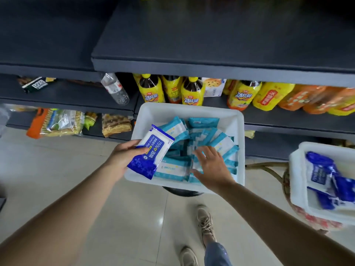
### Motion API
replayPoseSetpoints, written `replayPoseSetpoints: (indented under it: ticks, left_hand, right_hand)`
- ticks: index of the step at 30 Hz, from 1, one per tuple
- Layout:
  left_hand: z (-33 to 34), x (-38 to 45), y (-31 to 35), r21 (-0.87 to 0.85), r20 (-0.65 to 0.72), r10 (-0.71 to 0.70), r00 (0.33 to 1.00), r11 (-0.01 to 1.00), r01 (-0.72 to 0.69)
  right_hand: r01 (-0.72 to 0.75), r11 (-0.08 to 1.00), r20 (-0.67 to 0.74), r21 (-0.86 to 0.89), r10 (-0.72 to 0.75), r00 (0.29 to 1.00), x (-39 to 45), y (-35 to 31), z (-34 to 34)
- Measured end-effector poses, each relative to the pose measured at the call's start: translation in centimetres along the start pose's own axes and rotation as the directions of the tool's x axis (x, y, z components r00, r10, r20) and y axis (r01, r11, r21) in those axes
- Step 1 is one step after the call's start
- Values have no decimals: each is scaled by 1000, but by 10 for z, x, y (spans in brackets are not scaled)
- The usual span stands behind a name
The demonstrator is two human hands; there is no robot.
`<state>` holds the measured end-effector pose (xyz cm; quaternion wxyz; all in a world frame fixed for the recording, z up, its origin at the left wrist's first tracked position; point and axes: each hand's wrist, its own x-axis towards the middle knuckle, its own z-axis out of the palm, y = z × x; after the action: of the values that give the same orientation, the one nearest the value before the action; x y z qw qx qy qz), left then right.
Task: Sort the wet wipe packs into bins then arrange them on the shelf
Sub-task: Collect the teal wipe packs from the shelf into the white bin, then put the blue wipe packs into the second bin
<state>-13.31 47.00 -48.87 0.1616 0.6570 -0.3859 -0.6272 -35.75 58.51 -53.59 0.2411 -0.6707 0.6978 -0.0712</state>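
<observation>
A white bin point(192, 110) in front of me holds several light-blue wet wipe packs point(222, 144). My left hand point(123, 154) grips a dark-blue and white alcohol wipe pack point(151, 152) over the bin's left rim. With its fingers spread, my right hand point(211, 166) rests on the light-blue packs inside the bin. A second white bin point(299, 181) at the right edge holds dark-blue wipe packs point(326, 179). A dark grey shelf board point(211, 45) above the bins lies bare.
The lower shelf carries yellow iced-tea bottles point(192, 93), orange drink packs point(307, 98), a clear bottle point(115, 89) lying down and snack bags point(57, 121). The bin sits on a dark round stool point(182, 191). My shoes point(205, 221) stand on the pale tiled floor.
</observation>
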Motion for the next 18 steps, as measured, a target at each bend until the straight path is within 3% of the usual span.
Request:
replayPoseSetpoints:
  ticks: [9, 18]
  left_hand:
    - [136, -78, 9, 120, 254, 83, 964, 986, -117]
    - [344, -122, -10, 209, 449, 54, 892, 964, -163]
  right_hand:
    - [-332, 940, -237, -83, 305, 922, -143, 102, -94]
    - [-621, 782, -242, -46, 595, 767, -274, 242, -120]
